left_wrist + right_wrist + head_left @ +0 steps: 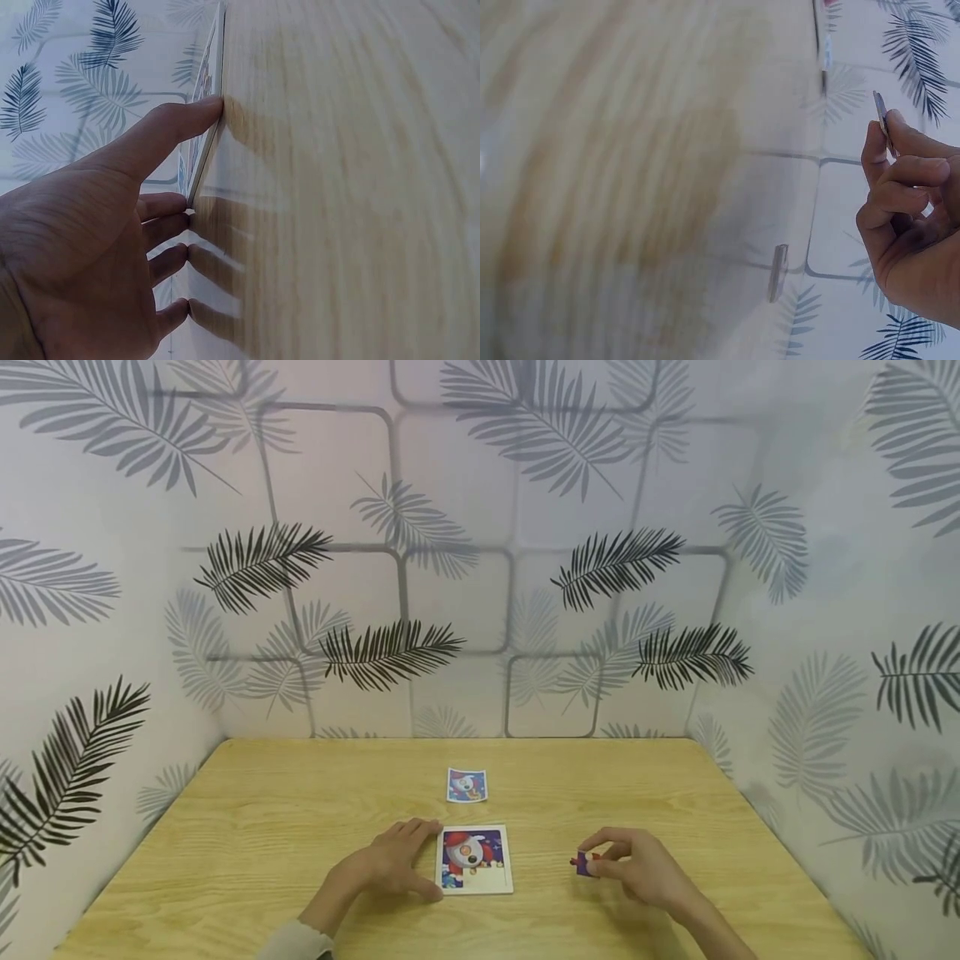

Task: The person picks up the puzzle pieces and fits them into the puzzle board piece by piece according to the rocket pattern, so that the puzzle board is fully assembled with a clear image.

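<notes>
A square jigsaw puzzle in a white tray (489, 885) lies on the table, its cartoon picture filled at the top and left and bare white at the lower right. My left hand (390, 862) rests at the tray's left side, thumb and index finger spread against its edge. In the left wrist view the thumb touches the tray edge (213, 75) and the other fingertips meet the table. To the right of the tray, my right hand (643, 870) pinches a purple and red puzzle piece (583, 863) between thumb and index finger, above the table. The right wrist view shows this piece (881, 116) edge-on.
Behind the tray lies a small picture card (467, 786) with a similar cartoon, its edges slightly curled. The wood-grain table (315, 793) ends at walls with a leaf pattern (457, 568) at the back and both sides.
</notes>
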### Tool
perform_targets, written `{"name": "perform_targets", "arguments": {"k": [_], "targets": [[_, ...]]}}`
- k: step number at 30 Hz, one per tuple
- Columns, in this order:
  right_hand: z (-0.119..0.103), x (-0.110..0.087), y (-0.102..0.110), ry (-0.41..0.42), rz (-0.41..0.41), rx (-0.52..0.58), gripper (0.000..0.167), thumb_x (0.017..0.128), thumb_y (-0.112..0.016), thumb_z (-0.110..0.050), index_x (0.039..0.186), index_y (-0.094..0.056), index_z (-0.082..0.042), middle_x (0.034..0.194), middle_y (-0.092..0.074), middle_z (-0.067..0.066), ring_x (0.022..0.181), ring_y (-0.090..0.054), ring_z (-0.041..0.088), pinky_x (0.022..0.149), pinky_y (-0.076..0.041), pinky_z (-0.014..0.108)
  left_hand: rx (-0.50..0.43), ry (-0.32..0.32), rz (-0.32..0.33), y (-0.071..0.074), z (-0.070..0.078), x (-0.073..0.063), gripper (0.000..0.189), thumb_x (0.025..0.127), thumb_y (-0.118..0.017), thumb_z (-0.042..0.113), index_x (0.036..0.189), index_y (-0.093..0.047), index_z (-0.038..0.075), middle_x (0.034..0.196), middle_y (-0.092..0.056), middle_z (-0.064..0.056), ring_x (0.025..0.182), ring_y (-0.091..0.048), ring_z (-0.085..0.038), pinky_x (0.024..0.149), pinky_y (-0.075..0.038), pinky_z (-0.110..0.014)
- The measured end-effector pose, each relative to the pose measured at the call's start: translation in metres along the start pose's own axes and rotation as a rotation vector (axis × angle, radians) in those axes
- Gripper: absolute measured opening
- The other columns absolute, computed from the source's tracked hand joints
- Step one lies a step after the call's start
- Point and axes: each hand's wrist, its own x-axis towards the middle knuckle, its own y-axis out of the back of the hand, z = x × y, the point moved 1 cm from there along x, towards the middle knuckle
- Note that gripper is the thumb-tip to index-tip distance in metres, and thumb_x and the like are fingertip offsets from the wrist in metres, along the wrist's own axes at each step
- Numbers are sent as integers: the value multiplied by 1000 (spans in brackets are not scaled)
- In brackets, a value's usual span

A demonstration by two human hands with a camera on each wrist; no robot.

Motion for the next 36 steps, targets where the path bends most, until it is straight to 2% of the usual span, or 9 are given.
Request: {"name": "perform_targets", "arguments": {"k": [7, 15, 21, 24, 28, 30, 36], "targets": [[-10, 5, 0, 3, 80, 23, 27, 96, -76, -23, 118, -75, -8, 93, -75, 17, 43, -28, 4, 40, -27, 16, -1, 3, -3, 3, 6, -3, 98, 78, -86, 53, 154, -42, 10, 156, -45, -16, 146, -36, -47, 120, -27, -67], [-22, 18, -12, 7, 178, 9, 21, 95, -76, -17, 114, -77, -8, 88, -75, 16, 45, -29, 5, 42, -26, 15, 11, -5, 1, 7, 6, 0, 97, 78, -85, 54, 155, -42, 12, 156, -44, -16, 146, -36, -47, 119, -27, -68], [-28, 26, -22, 21, 196, 0, 18, 92, -78, -14, 110, -78, -8, 86, -75, 16, 47, -32, 6, 44, -28, 15, -2, 10, -2, 9, 13, -6, 96, 77, -89, 47, 153, -44, 8, 155, -46, -18, 145, -37, -47, 119, -27, -69], [-31, 30, -28, 28, 188, -11, 18, 92, -79, -13, 108, -76, -8, 84, -75, 13, 53, -41, 10, 47, -32, 17, 2, 11, -11, 11, 20, -11, 95, 78, -88, 44, 153, -44, 7, 154, -46, -18, 144, -38, -46, 119, -29, -68], [-37, 39, -35, 56, 163, -22, 15, 93, -77, -11, 107, -72, -7, 85, -75, 13, 72, -64, 22, 59, -41, 24, 3, -2, -6, 14, 19, -9, 95, 79, -87, 45, 154, -43, 6, 155, -45, -17, 144, -38, -46, 119, -29, -68], [-40, 43, -40, 60, 156, -18, 13, 94, -76, -9, 105, -70, -6, 86, -75, 14, 81, -70, 29, 64, -43, 29, -4, 0, -6, 15, 17, -8, 96, 79, -88, 45, 153, -43, 7, 155, -45, -17, 144, -37, -47, 119, -27, -69], [-47, 51, -54, 36, 180, -2, 10, 92, -77, -7, 95, -68, -7, 83, -70, 8, 82, -66, 30, 65, -44, 32, -14, 6, -14, 9, 11, -8, 98, 79, -86, 50, 156, -41, 10, 159, -41, -16, 148, -33, -48, 121, -23, -69]]}}
